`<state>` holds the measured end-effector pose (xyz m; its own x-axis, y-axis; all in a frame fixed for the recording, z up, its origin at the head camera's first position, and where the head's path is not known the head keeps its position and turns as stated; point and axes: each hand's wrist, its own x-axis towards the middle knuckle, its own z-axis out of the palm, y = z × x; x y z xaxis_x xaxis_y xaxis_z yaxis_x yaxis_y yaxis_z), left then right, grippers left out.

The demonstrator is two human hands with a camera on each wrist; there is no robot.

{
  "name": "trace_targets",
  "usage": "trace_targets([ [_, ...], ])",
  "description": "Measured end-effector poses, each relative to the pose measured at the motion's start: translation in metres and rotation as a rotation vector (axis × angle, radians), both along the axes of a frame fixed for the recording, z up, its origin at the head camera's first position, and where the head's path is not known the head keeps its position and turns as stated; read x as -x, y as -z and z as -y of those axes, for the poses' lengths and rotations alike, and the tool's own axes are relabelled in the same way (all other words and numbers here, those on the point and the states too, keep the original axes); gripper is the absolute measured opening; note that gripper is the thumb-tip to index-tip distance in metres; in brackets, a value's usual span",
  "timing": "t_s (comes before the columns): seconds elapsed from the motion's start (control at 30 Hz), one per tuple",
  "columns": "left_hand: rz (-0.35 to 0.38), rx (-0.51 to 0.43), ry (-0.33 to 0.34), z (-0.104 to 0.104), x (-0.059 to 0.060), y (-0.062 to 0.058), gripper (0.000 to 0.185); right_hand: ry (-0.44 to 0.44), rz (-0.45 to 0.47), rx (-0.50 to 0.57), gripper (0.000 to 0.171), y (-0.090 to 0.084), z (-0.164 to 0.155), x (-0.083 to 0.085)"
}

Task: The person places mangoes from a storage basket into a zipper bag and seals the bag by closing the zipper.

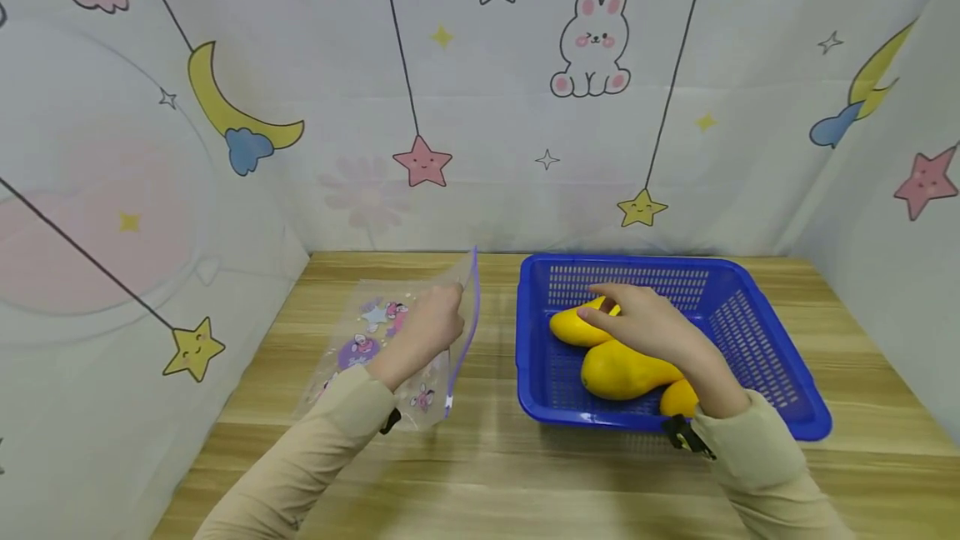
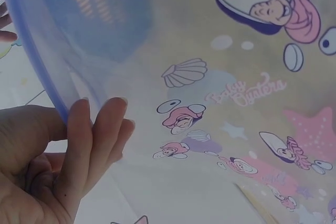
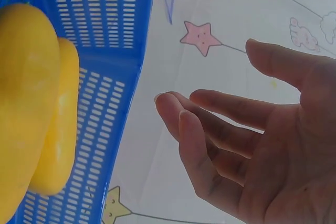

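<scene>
My left hand (image 1: 429, 325) pinches the open edge of a clear zip bag (image 1: 357, 350) with a purple zip strip (image 1: 474, 319). Pink and purple cartoon prints and the words "Baby Oysters" show on the bag (image 2: 236, 108) in the left wrist view. Over a blue plastic basket (image 1: 527, 340) hovers my right hand (image 1: 651, 323), fingers loosely bent and holding nothing. Below it lie smooth yellow fruits: an oval one (image 1: 572, 329) at the back, a pear-shaped one (image 1: 622, 372) in the middle, and a third (image 1: 678, 400) partly hidden by the wrist.
A wood-grain table (image 1: 517, 482) carries both the bag and the basket. White cloth (image 1: 495, 98) printed with stars, moons and rabbits rises behind the table and along both sides. The basket's slotted walls stand higher than its floor all round.
</scene>
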<state>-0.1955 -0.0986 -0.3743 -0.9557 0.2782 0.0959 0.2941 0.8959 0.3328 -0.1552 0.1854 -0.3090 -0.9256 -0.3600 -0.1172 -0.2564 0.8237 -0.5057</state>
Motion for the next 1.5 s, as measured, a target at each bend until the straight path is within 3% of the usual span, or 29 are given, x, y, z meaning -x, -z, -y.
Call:
trace_targets([
  [0.5,-0.112,0.019,0.047,-0.006,-0.003,-0.01,0.029,-0.017,-0.023,0.038,0.051,0.011,0.032,0.005],
  [0.83,-0.065,0.008,0.063,-0.01,-0.004,-0.021,0.034,-0.025,-0.043,0.076,0.046,0.017,0.054,0.007],
  [1.2,-0.099,0.047,0.066,-0.012,-0.004,-0.028,0.033,-0.045,-0.018,0.079,0.049,0.019,0.072,0.009],
  [1.5,-0.066,0.073,0.046,-0.015,-0.005,-0.036,0.02,-0.061,-0.018,0.051,0.052,0.012,0.091,0.014],
])
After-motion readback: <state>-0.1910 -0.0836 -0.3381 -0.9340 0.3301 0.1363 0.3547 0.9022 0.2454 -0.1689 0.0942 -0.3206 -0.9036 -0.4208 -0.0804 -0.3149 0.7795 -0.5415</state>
